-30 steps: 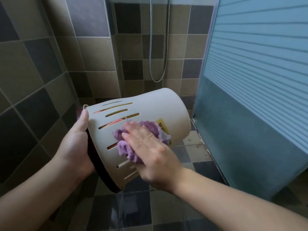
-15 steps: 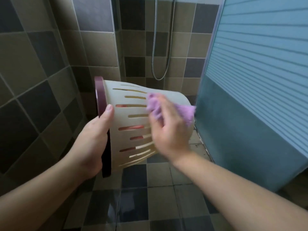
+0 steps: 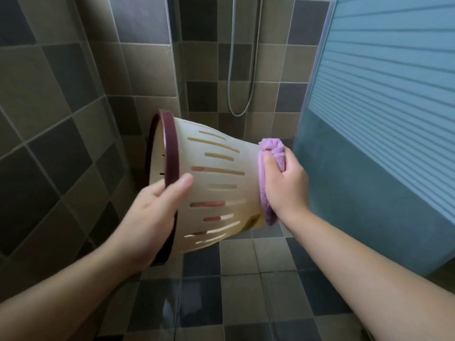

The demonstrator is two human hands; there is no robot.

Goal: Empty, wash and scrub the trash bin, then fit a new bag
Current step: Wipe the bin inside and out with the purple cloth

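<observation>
Right hand (image 3: 283, 185) has a purple cloth (image 3: 272, 153) bunched up in it, fingers curled around the wad, and it's pressing that cloth flat against the bottom end of the trash bin (image 3: 216, 183). You can see the cloth poking out above the hand and running down along the edge of the base under the wrist.

Left hand (image 3: 152, 215) grips the other end, at the dark maroon rim (image 3: 172, 148). Thumb lies across the outside of the cream wall just past the rim; the fingers go behind the rim, so I can't see how far they wrap.

The bin itself is off the floor, held on its side between the two hands, open mouth facing left toward the wall and base pointing right toward the shower door. It's a cream plastic one with rows of long slots cut in the side, some showing a reddish tint through them. There's a bit of a yellowish sticker low on the wall near the base.

Around that: a shower stall with checkered brown, tan and grey wall tiles (image 3: 61, 114), similar floor tiles (image 3: 236, 291) that look wet and shiny, a metal shower hose (image 3: 240, 70) hanging in a loop at the back, and a frosted blue striped glass door (image 3: 384, 107) on the right.
</observation>
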